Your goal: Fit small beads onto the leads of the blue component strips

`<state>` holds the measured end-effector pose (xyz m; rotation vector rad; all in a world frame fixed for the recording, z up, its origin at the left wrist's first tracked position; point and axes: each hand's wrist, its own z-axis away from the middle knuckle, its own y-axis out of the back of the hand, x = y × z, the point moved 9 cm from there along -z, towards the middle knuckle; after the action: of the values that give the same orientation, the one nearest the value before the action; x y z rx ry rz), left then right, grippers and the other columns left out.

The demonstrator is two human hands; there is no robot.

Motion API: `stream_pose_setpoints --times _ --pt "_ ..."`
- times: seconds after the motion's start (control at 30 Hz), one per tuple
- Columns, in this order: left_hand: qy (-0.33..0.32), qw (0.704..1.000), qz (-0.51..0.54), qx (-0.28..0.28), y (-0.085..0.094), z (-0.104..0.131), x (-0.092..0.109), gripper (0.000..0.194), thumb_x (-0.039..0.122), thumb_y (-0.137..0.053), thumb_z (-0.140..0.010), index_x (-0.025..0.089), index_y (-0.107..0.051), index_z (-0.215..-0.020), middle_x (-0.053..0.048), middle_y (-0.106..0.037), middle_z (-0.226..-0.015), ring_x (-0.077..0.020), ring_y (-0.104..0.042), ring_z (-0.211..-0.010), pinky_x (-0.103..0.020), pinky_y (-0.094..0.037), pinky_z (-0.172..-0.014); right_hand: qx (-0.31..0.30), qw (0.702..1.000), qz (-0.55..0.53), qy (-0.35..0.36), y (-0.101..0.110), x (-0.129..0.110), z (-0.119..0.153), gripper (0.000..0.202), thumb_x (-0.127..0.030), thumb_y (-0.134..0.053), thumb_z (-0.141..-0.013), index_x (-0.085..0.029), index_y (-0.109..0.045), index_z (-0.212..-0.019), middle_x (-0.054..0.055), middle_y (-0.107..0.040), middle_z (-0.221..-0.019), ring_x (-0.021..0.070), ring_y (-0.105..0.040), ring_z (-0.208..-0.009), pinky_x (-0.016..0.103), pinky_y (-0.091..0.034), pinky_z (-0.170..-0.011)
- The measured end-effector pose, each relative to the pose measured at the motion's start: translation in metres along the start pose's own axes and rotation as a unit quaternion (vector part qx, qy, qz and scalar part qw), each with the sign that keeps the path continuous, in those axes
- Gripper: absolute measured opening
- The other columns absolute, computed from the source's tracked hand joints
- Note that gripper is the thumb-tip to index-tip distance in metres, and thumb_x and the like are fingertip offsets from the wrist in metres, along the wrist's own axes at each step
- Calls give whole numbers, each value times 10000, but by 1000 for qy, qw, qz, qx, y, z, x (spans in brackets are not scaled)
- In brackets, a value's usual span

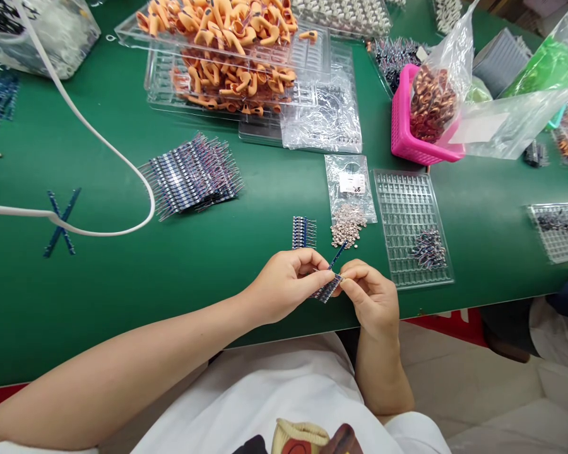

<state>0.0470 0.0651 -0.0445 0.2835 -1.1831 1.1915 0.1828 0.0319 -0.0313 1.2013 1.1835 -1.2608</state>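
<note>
A white shirt (236, 394) is closest, at the edge of the smooth green table (123, 284). Just past it, the left hand (288, 284) pinches a small dark blue board with a row of thin pins (328, 291) between thumb and fingers. The right hand (373, 299) has its thumb and finger pinched on the board's right end. I cannot tell if a tiny part is tucked in there too. The board is up between both hands, over the front of the table. A thin blue stick (337, 255) pokes up from the left fingertips; I cannot see if it is joined on.

The step now looks like close finger work on the board's end. I think the next move calls for a still left hand and a small, gentle pinch from the right, as the pins look easy to bend.

Just past the hands lies a flat blue board with silver pins (304, 232). Beside it is a heap of tiny round pale bits (348, 227), by the mouth of a clear bag with a white label (350, 183). To the right, a clear plastic tray with rows of slots (390, 221) holds a clump of dark wiry parts (428, 249).

Farther off are a stack of blue boards (194, 173), a bright pink plastic basket (401, 129) and clear trays heaped with curved orange parts (222, 25).
</note>
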Motion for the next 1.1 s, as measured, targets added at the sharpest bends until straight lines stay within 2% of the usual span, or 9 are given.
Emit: stream_pose_setpoints --times 0.2,0.37,0.5,0.67,0.83,0.97,1.1 --pt "2 1000 -5 -1 -1 0 1 158 273 -714 -841 163 -607 -803 -11 -732 -721 -138 -700 -690 -252 -528 -662 -2 1000 -6 4 0 0 0 66 -254 -700 -904 -213 -715 -854 24 -616 -801 155 -614 -691 289 -556 -580" --pt "-6 999 -44 8 0 2 2 163 291 -704 -833 165 -607 -798 -34 -733 -745 -166 -703 -713 -287 -542 -685 8 1000 10 14 1 -1 0 69 -250 -707 -899 -216 -715 -839 22 -624 -780 159 -618 -710 287 -555 -600" --pt "-23 998 -66 6 1 1 5 158 293 -691 -836 166 -611 -789 -20 -713 -727 -151 -681 -683 -272 -528 -668 3 1000 3 4 1 1 0 49 -244 -719 -892 -215 -721 -853 24 -629 -797 156 -625 -703 289 -569 -606" --pt "-23 995 -93 -13 -1 1 6 140 283 -651 -859 163 -622 -792 -9 -705 -725 -135 -653 -682 -249 -500 -663 -26 997 -60 -42 2 13 1 27 -244 -755 -866 -220 -743 -867 11 -625 -825 137 -648 -683 271 -591 -602" --pt "-5 993 -112 -37 -5 3 5 129 272 -630 -850 154 -632 -798 -14 -698 -727 -137 -640 -674 -247 -487 -647 -55 985 -112 -117 2 28 3 141 -243 -824 -809 -234 -763 -936 8 -696 -837 135 -698 -674 262 -614 -644" --pt "-13 986 -165 -37 -6 3 9 142 279 -623 -837 149 -636 -780 -3 -654 -685 -123 -567 -609 -243 -433 -580 -74 987 -113 -91 -1 21 2 88 -218 -834 -796 -237 -787 -869 9 -706 -784 142 -701 -688 258 -613 -636" --pt "-28 981 -188 -44 -8 4 11 164 293 -614 -836 145 -641 -772 -11 -647 -683 -129 -554 -609 -253 -432 -578 -76 989 -102 -73 -2 17 0 84 -203 -834 -793 -243 -800 -859 10 -715 -781 142 -698 -683 266 -615 -636"
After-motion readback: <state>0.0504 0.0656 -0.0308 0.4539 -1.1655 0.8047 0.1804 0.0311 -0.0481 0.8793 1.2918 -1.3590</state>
